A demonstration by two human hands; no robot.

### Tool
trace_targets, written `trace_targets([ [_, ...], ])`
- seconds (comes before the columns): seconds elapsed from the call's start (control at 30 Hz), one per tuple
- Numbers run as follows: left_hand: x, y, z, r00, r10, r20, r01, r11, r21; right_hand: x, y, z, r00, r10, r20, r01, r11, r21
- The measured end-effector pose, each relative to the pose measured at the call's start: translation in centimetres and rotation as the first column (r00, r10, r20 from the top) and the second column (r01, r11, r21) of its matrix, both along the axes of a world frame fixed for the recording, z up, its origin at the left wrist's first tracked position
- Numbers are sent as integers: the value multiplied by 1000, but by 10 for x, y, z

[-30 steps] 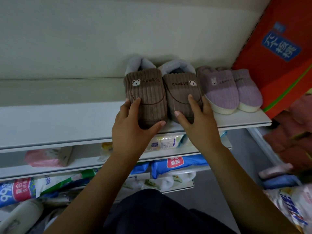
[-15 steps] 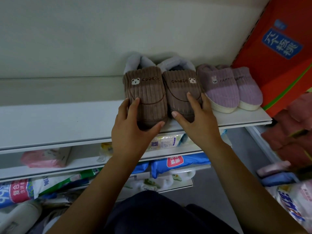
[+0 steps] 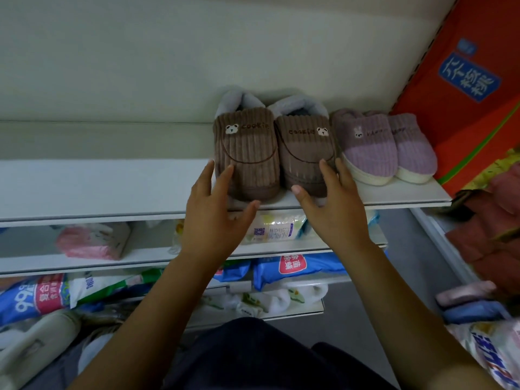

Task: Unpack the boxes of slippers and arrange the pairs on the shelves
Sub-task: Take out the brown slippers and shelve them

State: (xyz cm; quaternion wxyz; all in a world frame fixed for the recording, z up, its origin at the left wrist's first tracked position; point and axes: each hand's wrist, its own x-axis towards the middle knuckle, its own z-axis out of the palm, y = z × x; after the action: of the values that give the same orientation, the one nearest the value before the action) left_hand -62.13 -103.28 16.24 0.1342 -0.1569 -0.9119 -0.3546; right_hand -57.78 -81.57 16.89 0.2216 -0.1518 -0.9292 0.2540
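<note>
A brown corduroy "cookie" slipper pair stands side by side on the white top shelf (image 3: pixel 98 187), toes toward me: the left slipper (image 3: pixel 247 147) and the right slipper (image 3: pixel 305 153). My left hand (image 3: pixel 216 215) touches the left slipper's toe with nearly straight fingers, thumb spread below the toe at the shelf edge. My right hand (image 3: pixel 334 206) rests on the right slipper's toe, fingers straight along its right side, thumb on the front. A purple pair (image 3: pixel 374 147) sits just right of the brown pair, almost touching it.
A red carton (image 3: pixel 472 102) leans at the shelf's right end. The shelf's left half is bare white. Lower shelves hold a pink pack (image 3: pixel 90 243), a blue bag (image 3: pixel 295 266) and other packs. Reddish slippers (image 3: pixel 495 237) are piled at the right.
The brown pair has been pushed slightly back on the shelf. Both hands' fingers have straightened and loosened around the toes.
</note>
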Motion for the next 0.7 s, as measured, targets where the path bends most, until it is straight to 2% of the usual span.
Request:
trace_targets([
  [0.17, 41, -19, -7, 996, -4, -89, -5, 995, -99, 43, -6, -10, 996, 87, -24, -86, 995, 56],
  [0.3, 86, -37, -18, 988, -23, -155, -4, 985, -174, 95, -18, -18, 988, 153, 30, -155, 984, 86],
  [0.4, 136, -51, -31, 986, -13, -168, -15, 986, -164, 150, -27, -33, 974, 208, 95, -216, 973, 84],
  [0.6, 250, -88, -81, 998, 48, 51, -34, 969, -246, 258, -59, -88, 893, 301, 334, -314, 949, -13],
  [0.7, 306, -113, -91, 974, 101, 201, -25, 936, -351, 302, -85, -103, 838, 349, 419, -353, 933, -73],
])
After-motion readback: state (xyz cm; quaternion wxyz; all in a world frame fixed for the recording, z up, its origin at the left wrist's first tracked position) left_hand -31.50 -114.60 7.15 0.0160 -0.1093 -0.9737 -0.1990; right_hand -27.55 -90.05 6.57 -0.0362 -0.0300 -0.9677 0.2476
